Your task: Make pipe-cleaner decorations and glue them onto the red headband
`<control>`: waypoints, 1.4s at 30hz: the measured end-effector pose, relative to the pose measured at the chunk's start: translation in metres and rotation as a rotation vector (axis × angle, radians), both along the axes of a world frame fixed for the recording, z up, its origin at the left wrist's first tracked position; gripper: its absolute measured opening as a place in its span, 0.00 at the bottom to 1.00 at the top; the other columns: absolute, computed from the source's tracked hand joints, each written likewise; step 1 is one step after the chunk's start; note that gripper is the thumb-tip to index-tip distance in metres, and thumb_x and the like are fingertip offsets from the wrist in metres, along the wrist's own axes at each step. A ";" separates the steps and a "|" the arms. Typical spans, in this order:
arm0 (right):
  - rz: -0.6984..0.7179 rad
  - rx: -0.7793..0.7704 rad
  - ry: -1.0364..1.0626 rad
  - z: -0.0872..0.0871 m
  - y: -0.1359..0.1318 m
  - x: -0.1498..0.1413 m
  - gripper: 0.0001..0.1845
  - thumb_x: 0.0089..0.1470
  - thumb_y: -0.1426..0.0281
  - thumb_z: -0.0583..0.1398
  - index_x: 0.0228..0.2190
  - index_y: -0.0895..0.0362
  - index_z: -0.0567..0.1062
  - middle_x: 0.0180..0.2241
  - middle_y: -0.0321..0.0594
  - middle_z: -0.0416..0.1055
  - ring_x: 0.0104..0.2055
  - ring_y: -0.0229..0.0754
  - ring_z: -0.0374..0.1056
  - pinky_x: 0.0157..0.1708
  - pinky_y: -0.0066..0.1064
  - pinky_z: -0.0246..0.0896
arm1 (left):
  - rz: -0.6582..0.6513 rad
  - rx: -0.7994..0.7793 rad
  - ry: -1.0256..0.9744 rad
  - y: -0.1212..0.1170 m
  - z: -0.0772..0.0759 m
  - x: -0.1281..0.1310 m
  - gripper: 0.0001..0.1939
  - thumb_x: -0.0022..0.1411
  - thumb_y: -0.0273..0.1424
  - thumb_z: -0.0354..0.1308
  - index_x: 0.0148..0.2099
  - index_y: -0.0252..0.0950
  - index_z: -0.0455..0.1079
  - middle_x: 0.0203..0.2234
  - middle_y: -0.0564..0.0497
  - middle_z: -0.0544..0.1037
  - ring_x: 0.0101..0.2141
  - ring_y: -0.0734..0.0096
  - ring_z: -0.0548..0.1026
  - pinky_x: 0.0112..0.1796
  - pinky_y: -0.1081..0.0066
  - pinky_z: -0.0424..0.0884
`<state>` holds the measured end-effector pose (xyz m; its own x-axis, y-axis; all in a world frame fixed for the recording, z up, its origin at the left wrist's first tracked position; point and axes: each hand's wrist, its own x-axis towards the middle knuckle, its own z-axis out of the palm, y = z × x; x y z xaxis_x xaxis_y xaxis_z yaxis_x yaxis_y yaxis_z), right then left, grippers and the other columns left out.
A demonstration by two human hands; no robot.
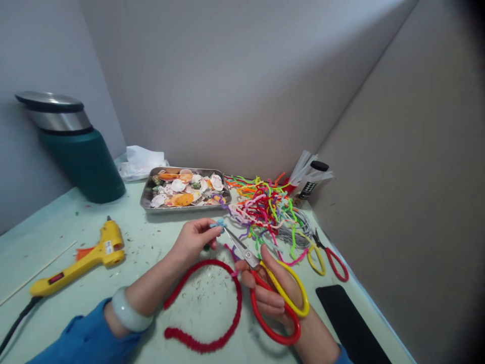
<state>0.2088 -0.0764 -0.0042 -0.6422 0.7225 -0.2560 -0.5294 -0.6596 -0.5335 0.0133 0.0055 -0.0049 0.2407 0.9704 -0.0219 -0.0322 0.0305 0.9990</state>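
Observation:
My left hand [197, 236] pinches a small light-blue pipe cleaner piece [220, 224], bent into a little cluster, between thumb and fingers. In my right hand [275, 290] is a pair of scissors [246, 253] with one red and one yellow handle loop. Its blades point up and left, their tips at the blue piece; whether they touch it is hard to tell. Below and between my hands lies a headband wrapped in red fuzzy pipe cleaner [238, 308]. A purple and pink pipe cleaner bit [232, 255] shows beside my right fingertips.
A metal tray of seashells [146, 202] stands behind, beside a pile of colourful pipe cleaners [265, 205]. Left are a yellow glue gun [91, 255], a thin stick [41, 270] and a green bottle [81, 162]. Right are smaller scissors [331, 258] and a black phone-like slab [348, 323].

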 end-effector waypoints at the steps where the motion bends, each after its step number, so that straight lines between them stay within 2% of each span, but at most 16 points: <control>1: -0.020 0.029 -0.069 0.000 0.000 -0.002 0.32 0.57 0.49 0.48 0.38 0.65 0.74 0.24 0.35 0.70 0.07 0.21 0.44 0.05 0.19 0.37 | 0.005 0.003 0.043 0.000 0.000 0.001 0.12 0.50 0.38 0.61 0.28 0.33 0.69 0.13 0.56 0.68 0.16 0.77 0.65 0.21 0.76 0.59; 6: -0.141 0.239 -0.475 0.001 -0.004 -0.011 0.32 0.56 0.49 0.49 0.38 0.65 0.74 0.23 0.42 0.73 0.08 0.25 0.53 0.07 0.20 0.40 | -0.001 0.058 0.283 -0.002 0.000 0.004 0.12 0.52 0.38 0.57 0.30 0.32 0.71 0.10 0.57 0.66 0.14 0.77 0.62 0.19 0.76 0.57; 11: -0.174 0.341 -0.654 0.002 -0.007 -0.015 0.32 0.56 0.49 0.50 0.35 0.66 0.75 0.21 0.40 0.72 0.08 0.26 0.52 0.09 0.21 0.39 | 0.062 0.203 0.451 -0.002 0.002 0.005 0.09 0.51 0.34 0.57 0.27 0.33 0.72 0.12 0.56 0.67 0.15 0.76 0.63 0.19 0.75 0.56; 14: -0.151 0.375 -0.653 0.004 -0.005 -0.011 0.32 0.56 0.48 0.49 0.37 0.64 0.75 0.22 0.39 0.72 0.08 0.25 0.51 0.11 0.23 0.40 | 0.028 0.068 0.280 0.000 0.001 0.004 0.10 0.50 0.35 0.58 0.25 0.32 0.70 0.10 0.57 0.66 0.14 0.77 0.63 0.19 0.75 0.57; 17: -0.069 0.416 -0.698 0.012 -0.005 0.000 0.32 0.56 0.48 0.47 0.35 0.62 0.75 0.16 0.34 0.67 0.10 0.27 0.50 0.14 0.24 0.44 | 0.050 -0.103 0.033 0.004 0.000 0.001 0.13 0.49 0.36 0.61 0.23 0.32 0.67 0.11 0.57 0.66 0.14 0.79 0.63 0.19 0.76 0.60; 19: 0.002 0.458 -0.790 0.021 -0.008 0.010 0.31 0.57 0.48 0.47 0.31 0.61 0.76 0.10 0.31 0.59 0.10 0.30 0.49 0.15 0.25 0.46 | 0.071 -0.174 -0.068 0.006 -0.001 -0.001 0.12 0.47 0.35 0.64 0.25 0.31 0.68 0.13 0.56 0.68 0.14 0.80 0.63 0.19 0.76 0.62; 21: 0.029 0.510 -0.924 0.030 -0.012 0.019 0.28 0.56 0.49 0.50 0.27 0.59 0.76 0.09 0.30 0.56 0.11 0.31 0.50 0.15 0.26 0.47 | 0.062 -0.226 -0.131 0.009 -0.002 -0.005 0.12 0.46 0.34 0.65 0.26 0.30 0.68 0.14 0.55 0.68 0.14 0.80 0.64 0.20 0.76 0.64; 24: 0.083 0.593 -1.154 0.039 -0.016 0.031 0.23 0.52 0.51 0.55 0.24 0.57 0.75 0.10 0.31 0.57 0.13 0.33 0.52 0.15 0.27 0.46 | 0.018 -0.284 -0.198 0.010 -0.003 -0.008 0.11 0.48 0.32 0.65 0.26 0.29 0.69 0.13 0.54 0.68 0.15 0.79 0.65 0.21 0.75 0.66; 28: 0.104 0.691 -1.469 0.036 -0.008 0.038 0.22 0.52 0.52 0.55 0.23 0.57 0.73 0.16 0.36 0.64 0.16 0.35 0.57 0.17 0.27 0.46 | -0.027 -0.313 -0.284 0.009 -0.003 -0.010 0.07 0.50 0.29 0.62 0.29 0.28 0.70 0.18 0.51 0.72 0.17 0.78 0.68 0.22 0.74 0.69; 30: 0.077 0.786 -1.759 0.031 0.002 0.038 0.20 0.52 0.54 0.56 0.23 0.57 0.72 0.20 0.39 0.68 0.21 0.39 0.62 0.20 0.28 0.49 | -0.061 -0.313 -0.317 0.008 -0.002 -0.011 0.07 0.52 0.29 0.61 0.31 0.28 0.70 0.22 0.49 0.73 0.19 0.77 0.69 0.22 0.74 0.70; 32: 0.016 0.835 -2.064 0.026 0.010 0.039 0.16 0.50 0.57 0.58 0.30 0.58 0.73 0.30 0.44 0.72 0.31 0.45 0.67 0.25 0.30 0.52 | -0.096 -0.307 -0.327 0.008 -0.002 -0.012 0.09 0.53 0.31 0.60 0.31 0.28 0.70 0.23 0.48 0.73 0.20 0.76 0.70 0.22 0.73 0.70; 34: 0.038 0.866 -2.229 0.025 0.013 0.038 0.17 0.48 0.63 0.59 0.40 0.57 0.72 0.40 0.48 0.71 0.39 0.49 0.68 0.29 0.31 0.54 | -0.118 -0.292 -0.311 0.009 -0.004 -0.015 0.11 0.54 0.34 0.60 0.31 0.29 0.70 0.22 0.48 0.73 0.19 0.76 0.70 0.22 0.73 0.69; 36: 0.095 0.873 -2.300 0.029 0.013 0.037 0.18 0.47 0.66 0.59 0.43 0.56 0.72 0.43 0.48 0.70 0.41 0.49 0.68 0.31 0.32 0.54 | -0.120 -0.265 -0.264 0.012 -0.006 -0.018 0.13 0.53 0.37 0.61 0.31 0.29 0.70 0.22 0.49 0.73 0.18 0.77 0.69 0.21 0.73 0.68; 38: 0.074 0.875 -2.333 0.037 0.011 0.033 0.14 0.49 0.67 0.58 0.40 0.55 0.74 0.40 0.46 0.72 0.40 0.49 0.69 0.32 0.32 0.55 | -0.090 -0.222 -0.190 0.015 -0.008 -0.022 0.14 0.51 0.38 0.62 0.30 0.29 0.70 0.21 0.50 0.72 0.17 0.78 0.67 0.20 0.74 0.66; 40: -0.058 0.932 -2.284 0.045 0.011 0.023 0.11 0.53 0.66 0.55 0.36 0.55 0.75 0.37 0.45 0.74 0.39 0.48 0.70 0.34 0.32 0.56 | -0.073 -0.178 -0.121 0.017 -0.010 -0.026 0.15 0.51 0.39 0.63 0.29 0.30 0.69 0.19 0.51 0.71 0.17 0.79 0.66 0.20 0.76 0.64; 42: -0.206 1.077 -2.037 0.050 0.017 0.007 0.12 0.55 0.65 0.54 0.36 0.53 0.76 0.37 0.42 0.75 0.40 0.45 0.70 0.37 0.31 0.57 | -0.088 -0.145 -0.066 0.017 -0.010 -0.027 0.16 0.50 0.40 0.63 0.28 0.31 0.69 0.16 0.53 0.70 0.16 0.79 0.66 0.19 0.76 0.62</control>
